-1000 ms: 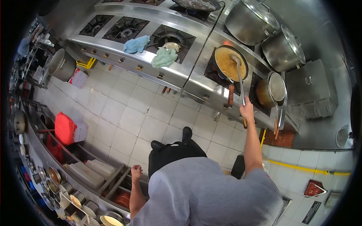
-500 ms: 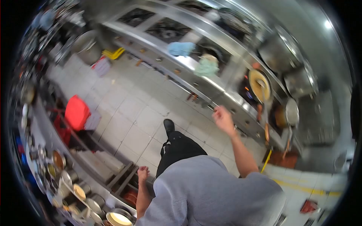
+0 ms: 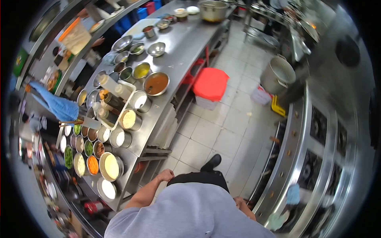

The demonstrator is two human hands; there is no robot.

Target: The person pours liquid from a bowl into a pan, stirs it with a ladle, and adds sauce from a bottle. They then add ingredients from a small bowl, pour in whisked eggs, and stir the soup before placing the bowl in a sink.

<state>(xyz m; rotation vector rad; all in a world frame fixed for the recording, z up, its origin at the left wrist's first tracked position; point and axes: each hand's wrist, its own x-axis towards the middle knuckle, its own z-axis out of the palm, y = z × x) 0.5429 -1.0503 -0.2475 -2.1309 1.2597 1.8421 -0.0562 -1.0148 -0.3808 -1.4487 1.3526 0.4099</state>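
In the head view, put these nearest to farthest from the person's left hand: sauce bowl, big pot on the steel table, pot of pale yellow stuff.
From the left hand:
1. Pale yellow pot: left, table's near end.
2. Sauce bowl: ahead, further along the steel table.
3. Big pot: table's far end.

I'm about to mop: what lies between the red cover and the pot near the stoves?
Head view: bare tiled floor from the red cover to the pale box beside the pot.
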